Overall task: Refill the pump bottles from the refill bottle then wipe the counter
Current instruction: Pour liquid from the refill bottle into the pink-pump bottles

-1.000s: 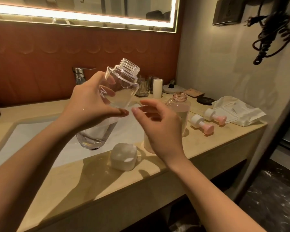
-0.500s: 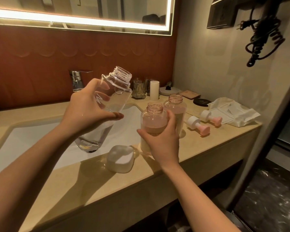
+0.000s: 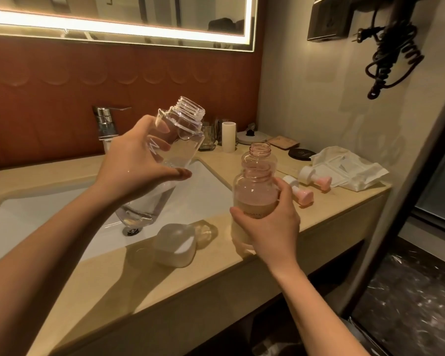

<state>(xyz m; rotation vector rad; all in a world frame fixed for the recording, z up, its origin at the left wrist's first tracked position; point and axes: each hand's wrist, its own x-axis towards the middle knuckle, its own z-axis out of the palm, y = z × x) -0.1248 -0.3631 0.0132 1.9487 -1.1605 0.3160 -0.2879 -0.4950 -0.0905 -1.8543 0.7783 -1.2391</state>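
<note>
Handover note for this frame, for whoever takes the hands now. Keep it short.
Left hand grips the uncapped refill bottle, tilted over the sink.
Right hand grips one open pump bottle near the front edge of the counter; the second pump bottle stands just behind it.
Both pump heads and the refill cap lie on the counter.
Done: everything opened.
Left: pour, refit pumps, recap, wipe.

Uncapped clear refill bottle tilts midair; two open pink pump bottles are upright together.
</note>
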